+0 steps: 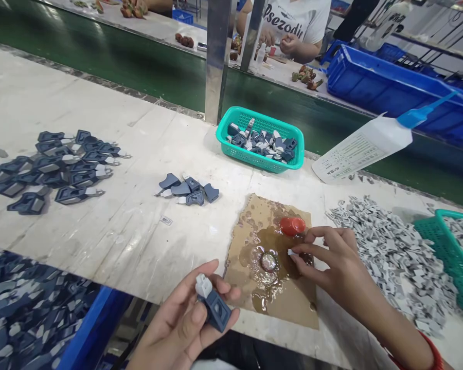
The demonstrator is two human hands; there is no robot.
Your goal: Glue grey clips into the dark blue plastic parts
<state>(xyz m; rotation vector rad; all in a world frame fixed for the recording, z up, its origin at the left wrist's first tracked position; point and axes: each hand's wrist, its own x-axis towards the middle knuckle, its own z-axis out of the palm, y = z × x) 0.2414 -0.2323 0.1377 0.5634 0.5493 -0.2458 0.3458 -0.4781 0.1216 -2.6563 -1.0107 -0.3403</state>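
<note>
a dark blue part with a white clip (213,303) sits low over the desk's (139,226) near edge, gripped in the curled left hand (185,324); the right hand (332,257) pinches a small white piece (292,252) over wet brown cardboard (278,267); a red cap (292,225) just beyond.
</note>
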